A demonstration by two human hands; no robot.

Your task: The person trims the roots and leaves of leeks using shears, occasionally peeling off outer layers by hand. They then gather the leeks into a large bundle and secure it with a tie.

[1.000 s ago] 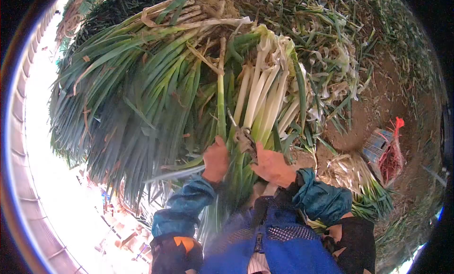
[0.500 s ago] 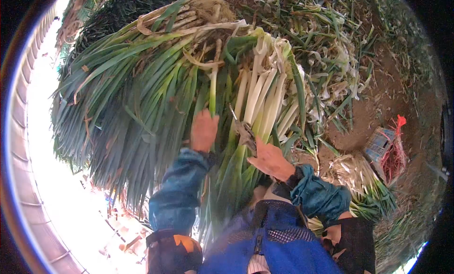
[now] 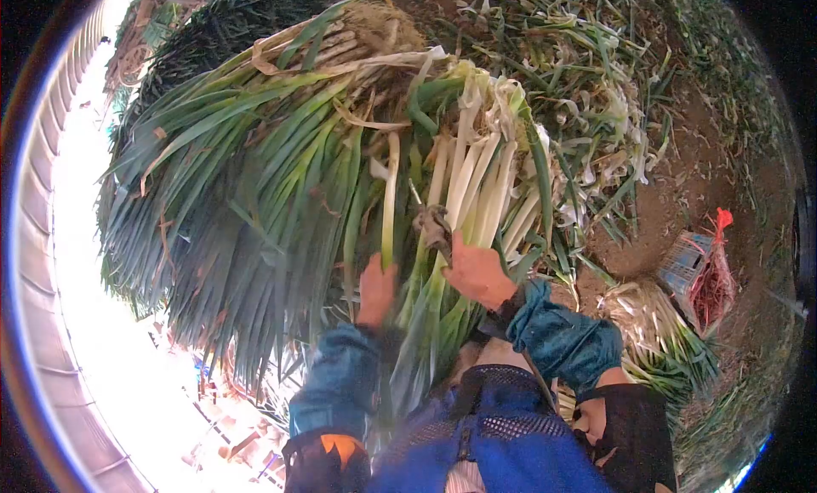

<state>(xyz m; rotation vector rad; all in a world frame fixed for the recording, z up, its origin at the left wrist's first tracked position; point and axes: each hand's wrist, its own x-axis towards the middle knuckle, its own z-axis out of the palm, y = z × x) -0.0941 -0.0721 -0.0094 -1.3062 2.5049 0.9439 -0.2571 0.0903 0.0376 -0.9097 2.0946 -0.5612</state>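
Note:
My left hand (image 3: pixel 376 290) is closed around the green part of a single leek (image 3: pixel 391 199), whose pale stalk points away from me. Beside it, my right hand (image 3: pixel 478 272) grips a thin metal-tipped tool (image 3: pixel 416 193) with a muddy grey-brown lump (image 3: pixel 432 227) near its base. Just beyond the right hand lies a bundle of white-stalked leeks (image 3: pixel 481 174), their green leaves running back under my wrists. To the left spreads a large heap of leeks (image 3: pixel 281 170) with dark green leaves and dirty roots at the top.
Stripped leaves and peelings (image 3: pixel 587 93) cover the ground at the upper right. A smaller pile of leeks (image 3: pixel 651 327) lies on the right, near a blue crate (image 3: pixel 683 259) and a red net bag (image 3: pixel 713 293). A ribbed pale wall (image 3: pixel 42 263) curves along the left.
My left hand has moved toward me, drawing the leek out of the heap so more of its stalk shows. My right hand has shifted slightly away from me and left with the tool.

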